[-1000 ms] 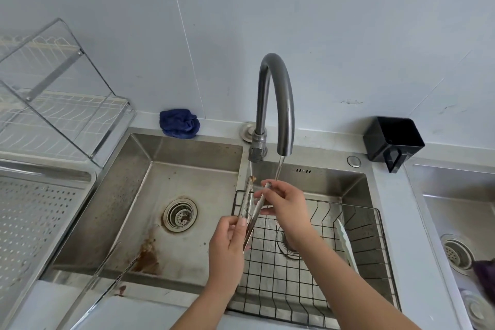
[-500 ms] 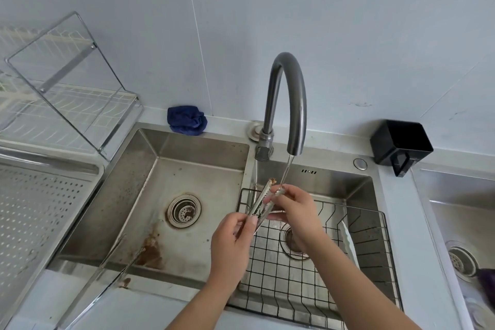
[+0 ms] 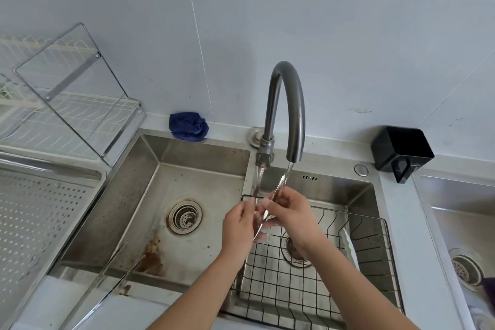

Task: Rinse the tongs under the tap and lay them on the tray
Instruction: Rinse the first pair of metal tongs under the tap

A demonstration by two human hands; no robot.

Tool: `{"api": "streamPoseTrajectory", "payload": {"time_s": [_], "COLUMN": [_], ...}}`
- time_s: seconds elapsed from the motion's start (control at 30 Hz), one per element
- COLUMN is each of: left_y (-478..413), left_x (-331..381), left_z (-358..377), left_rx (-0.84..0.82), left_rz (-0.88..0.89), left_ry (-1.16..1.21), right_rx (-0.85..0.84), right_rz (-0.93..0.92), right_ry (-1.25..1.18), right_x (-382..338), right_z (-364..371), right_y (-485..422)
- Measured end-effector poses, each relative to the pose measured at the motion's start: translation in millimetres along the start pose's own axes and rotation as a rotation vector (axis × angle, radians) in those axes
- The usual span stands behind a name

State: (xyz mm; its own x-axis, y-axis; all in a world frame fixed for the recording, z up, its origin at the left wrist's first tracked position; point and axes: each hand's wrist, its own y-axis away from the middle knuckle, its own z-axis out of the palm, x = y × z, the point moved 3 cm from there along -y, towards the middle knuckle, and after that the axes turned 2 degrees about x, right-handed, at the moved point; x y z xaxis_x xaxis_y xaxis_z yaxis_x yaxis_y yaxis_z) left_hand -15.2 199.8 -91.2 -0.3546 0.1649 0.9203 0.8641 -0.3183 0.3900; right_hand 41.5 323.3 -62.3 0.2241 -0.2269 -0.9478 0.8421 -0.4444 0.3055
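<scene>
Metal tongs [image 3: 278, 186] stand nearly upright under the curved grey tap [image 3: 288, 104], tips up in a thin stream of water. My left hand [image 3: 238, 225] grips their lower part. My right hand [image 3: 290, 213] pinches one arm higher up, fingers wrapped over it. Both hands hover above the right sink basin and its black wire basket [image 3: 369, 254]. The perforated steel tray [image 3: 34, 217] lies at the far left, beside the left basin.
The left basin [image 3: 150, 211] has a drain and a rusty stain. A second pair of tongs [image 3: 117, 273] leans on its front edge. Behind are a blue cloth [image 3: 188, 126], a dish rack [image 3: 67, 104] and a black holder [image 3: 401, 153]. A white plate [image 3: 349, 249] stands in the basket.
The tongs' tips have swung right into the stream below the spout. My right hand has slid down the arm toward my left hand. The camera has tilted slightly.
</scene>
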Motion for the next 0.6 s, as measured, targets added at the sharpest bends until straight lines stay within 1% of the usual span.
{"api": "streamPoseTrajectory", "payload": {"time_s": [0.1,0.17,0.37,0.4,0.47,0.53,0.6], "left_y": [-4,-3,4,5,9,13,18], "left_x": [5,5,-7,-9,-13,-15,-17], "left_z": [18,26,23,20,14,9,6], "left_rx": [-0.169,-0.225,-0.274,-0.292,-0.342,-0.409,-0.465], "left_rz": [-0.056,-0.080,-0.174,-0.203,-0.263,-0.312,-0.355], "left_ry": [-0.007,-0.008,0.013,0.036,0.098,0.150,0.159], "right_rx": [0.114,0.129,0.002,0.035,0.177,0.291,0.289], "right_rz": [-0.065,-0.075,0.008,0.026,0.071,0.084,0.068], "right_ry": [0.030,0.039,0.047,0.002,-0.125,-0.092,-0.005], "right_x": [-10,-12,2,4,5,3,-3], "right_z": [-12,-15,-27,-31,-37,-39,-34], "right_y": [-1,2,18,19,14,3,-10]}}
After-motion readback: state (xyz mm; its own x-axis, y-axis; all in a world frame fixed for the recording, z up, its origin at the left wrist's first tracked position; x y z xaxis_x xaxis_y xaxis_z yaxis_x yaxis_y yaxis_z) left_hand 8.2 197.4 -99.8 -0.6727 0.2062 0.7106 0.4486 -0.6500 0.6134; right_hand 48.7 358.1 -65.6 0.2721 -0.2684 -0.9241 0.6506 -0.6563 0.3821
